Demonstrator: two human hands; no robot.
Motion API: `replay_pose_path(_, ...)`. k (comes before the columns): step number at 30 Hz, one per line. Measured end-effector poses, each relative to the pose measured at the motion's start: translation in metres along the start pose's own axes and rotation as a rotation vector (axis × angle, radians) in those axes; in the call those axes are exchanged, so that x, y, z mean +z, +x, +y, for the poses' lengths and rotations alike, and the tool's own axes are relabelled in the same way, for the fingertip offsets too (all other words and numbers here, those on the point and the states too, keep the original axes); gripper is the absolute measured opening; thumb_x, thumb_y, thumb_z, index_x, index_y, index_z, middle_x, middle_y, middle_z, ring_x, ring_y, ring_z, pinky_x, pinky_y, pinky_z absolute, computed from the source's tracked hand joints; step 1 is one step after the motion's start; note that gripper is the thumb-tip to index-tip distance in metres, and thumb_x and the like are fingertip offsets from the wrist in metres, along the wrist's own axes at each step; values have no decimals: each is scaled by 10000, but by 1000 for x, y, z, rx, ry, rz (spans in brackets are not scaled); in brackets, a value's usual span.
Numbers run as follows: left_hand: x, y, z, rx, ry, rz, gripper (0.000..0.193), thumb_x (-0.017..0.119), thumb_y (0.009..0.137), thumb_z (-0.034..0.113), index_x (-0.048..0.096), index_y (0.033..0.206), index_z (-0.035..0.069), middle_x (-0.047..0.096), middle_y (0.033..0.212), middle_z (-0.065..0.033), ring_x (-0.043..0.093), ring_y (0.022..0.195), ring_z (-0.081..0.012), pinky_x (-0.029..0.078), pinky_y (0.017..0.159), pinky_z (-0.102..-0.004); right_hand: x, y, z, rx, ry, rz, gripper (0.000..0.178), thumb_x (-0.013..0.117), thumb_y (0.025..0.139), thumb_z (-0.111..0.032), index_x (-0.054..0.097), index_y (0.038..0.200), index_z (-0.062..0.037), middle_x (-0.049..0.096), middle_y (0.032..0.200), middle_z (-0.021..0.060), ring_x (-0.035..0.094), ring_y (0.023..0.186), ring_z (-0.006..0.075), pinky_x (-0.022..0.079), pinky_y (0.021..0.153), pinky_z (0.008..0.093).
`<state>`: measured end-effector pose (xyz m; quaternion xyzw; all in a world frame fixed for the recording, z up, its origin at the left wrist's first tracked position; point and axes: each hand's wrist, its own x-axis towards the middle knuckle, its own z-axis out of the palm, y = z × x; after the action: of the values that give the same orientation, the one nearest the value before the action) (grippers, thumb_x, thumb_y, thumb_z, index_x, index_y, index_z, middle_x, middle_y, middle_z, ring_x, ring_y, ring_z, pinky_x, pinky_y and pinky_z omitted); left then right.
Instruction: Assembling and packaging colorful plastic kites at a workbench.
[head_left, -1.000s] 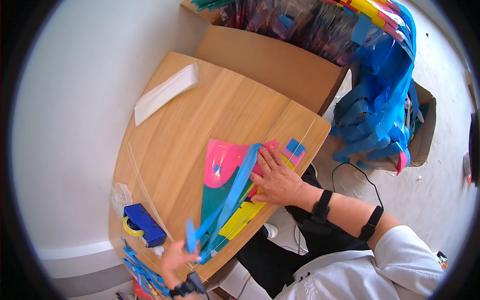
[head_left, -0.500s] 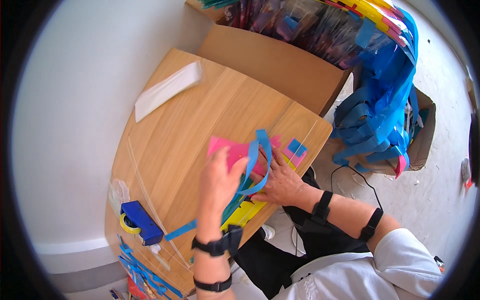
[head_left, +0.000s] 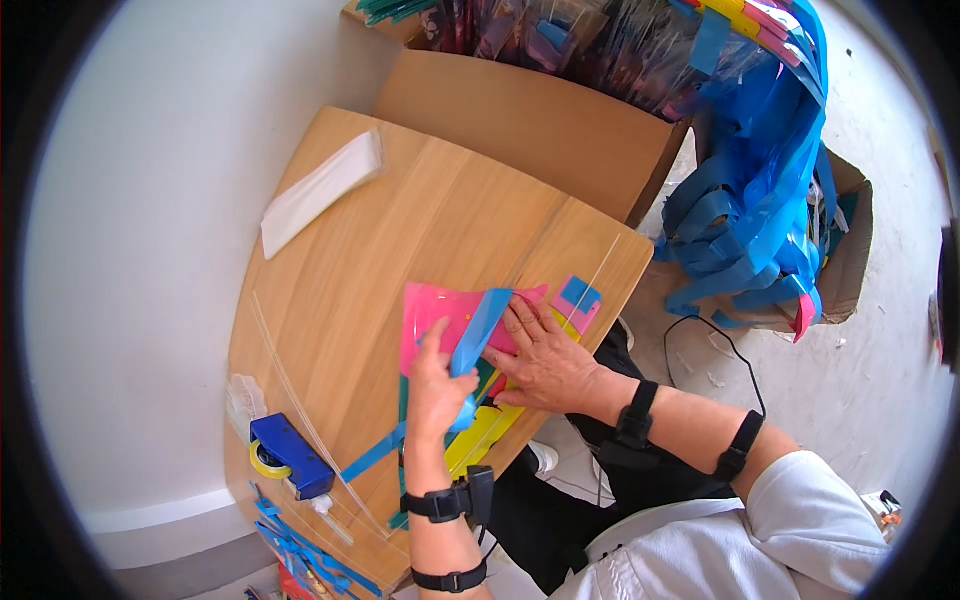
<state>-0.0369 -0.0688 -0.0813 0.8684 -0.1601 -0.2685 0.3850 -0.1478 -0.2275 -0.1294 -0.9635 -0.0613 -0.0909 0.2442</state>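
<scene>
A bright pink plastic sheet lies on the wooden table, overlapping yellow sheeting with some dark green showing. A blue strip runs across the pink sheet and curls between my hands. My right hand rests flat, fingers stretched, pressing on the sheet beside the strip's upper end. To the left, my left hand is over the sheet's lower part, thumb and forefinger apart, the thumb against the strip. Its other fingers are partly hidden.
On the wooden table lie a folded white sheet, a blue tape dispenser and a small pink-and-blue piece. Beyond stands a cardboard box by clear-wrapped packets. Blue strips hang over another carton at right.
The blue strip's raised loop has come down flatter across the pink sheet. My left hand has moved lower, against the strip. My right hand stays pressed on the sheet.
</scene>
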Motion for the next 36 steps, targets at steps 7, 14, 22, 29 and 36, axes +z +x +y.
replay_pose_path(7,-21,-28,-17,5,307,100,748,595,701,-94,434,1414,65,608,901,-168,613,729,-252,504,677,-347,-2,1,-2,-26,-19,66,717,642,821,-603,551,1326,-101,379,1430,324,309,1388,472,223,1153,570)
replay_pose_path(14,-25,-74,-42,177,885,390,543,570,785,-72,501,1313,35,627,1028,-214,623,896,-392,497,778,-466,1,-1,-2,11,-41,32,732,627,831,-609,528,1350,-103,364,1442,319,306,1389,467,232,1157,555)
replay_pose_path(22,-96,-185,-109,-496,1142,320,633,750,700,34,521,1289,-3,509,1291,-201,431,1268,-371,353,1049,-500,1,1,-2,-13,-40,13,720,615,842,-606,524,1358,-113,329,1474,310,255,1421,454,167,1182,544)
replay_pose_path(29,-61,-55,8,236,336,224,623,756,783,198,522,1319,-15,455,1417,-240,405,1337,-386,339,1102,-451,-5,1,-1,-1,-57,21,705,654,813,-589,559,1320,-107,320,1473,323,244,1425,458,175,1180,544)
replay_pose_path(36,31,48,17,247,453,249,367,749,803,301,652,942,-24,609,1049,-233,552,1014,-396,436,864,-478,2,1,1,-11,-7,71,713,678,797,-561,563,1311,-80,321,1467,340,258,1412,474,187,1174,545)
